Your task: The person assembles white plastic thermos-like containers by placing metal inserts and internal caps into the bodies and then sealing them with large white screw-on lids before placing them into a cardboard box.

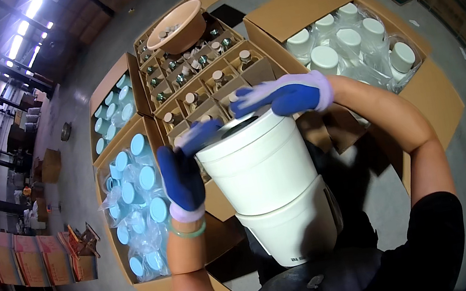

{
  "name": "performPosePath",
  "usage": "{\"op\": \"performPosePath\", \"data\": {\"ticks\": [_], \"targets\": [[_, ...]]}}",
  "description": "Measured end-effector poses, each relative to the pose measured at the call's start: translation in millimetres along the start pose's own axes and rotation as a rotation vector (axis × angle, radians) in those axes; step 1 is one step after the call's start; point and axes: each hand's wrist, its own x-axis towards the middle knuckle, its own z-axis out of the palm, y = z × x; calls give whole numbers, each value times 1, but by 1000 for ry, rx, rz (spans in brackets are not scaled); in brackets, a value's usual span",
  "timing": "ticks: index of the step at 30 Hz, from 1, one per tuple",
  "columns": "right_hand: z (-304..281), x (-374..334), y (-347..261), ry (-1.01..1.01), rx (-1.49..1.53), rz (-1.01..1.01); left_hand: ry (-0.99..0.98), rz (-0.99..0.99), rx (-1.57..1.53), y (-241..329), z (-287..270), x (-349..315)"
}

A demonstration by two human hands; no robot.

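You hold a stack of two white plastic tubs point(268, 182) against your lap, one nested in the other, tilted so the open top faces away from you. Your left hand point(183, 173), in a blue glove with a pale cuff, clamps the near left side of the upper tub, fingers curled over its rim; that grip is closed on the tub. Your right hand point(285, 95), gloved the same, lies flat across the far rim with the fingers stretched out over the dark opening; it presses on the top rather than wrapping it, so that grip is open-handed and touching the tub.

Just beyond your right grip stands a divided cardboard box point(199, 76) on the floor, its cells holding small capped bottles, with a tan bowl point(178, 31) resting on its far end. Left of your left grip lie boxes of blue-lidded jars point(137, 206) in clear wrap. Right of and beyond your right grip sits an open box of white-lidded jars point(350, 45).
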Motion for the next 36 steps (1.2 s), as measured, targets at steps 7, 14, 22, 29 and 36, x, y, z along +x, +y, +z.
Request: {"op": "performPosePath", "data": {"ticks": [7,14,22,29,36], "targets": [[34,46,-103,-100,-183,382,-109,-65,-728,-67,-35,-12],[-4,8,4,-167,154,62,-118,-106,64,19,2,10],[32,48,-69,-91,-41,149,-53,-174,-749,-65,-33,4],[-2,26,-11,-261,137,65,-306,159,599,27,-16,20],[30,71,-100,-243,-262,106,-46,-41,-529,-34,-40,2]]}}
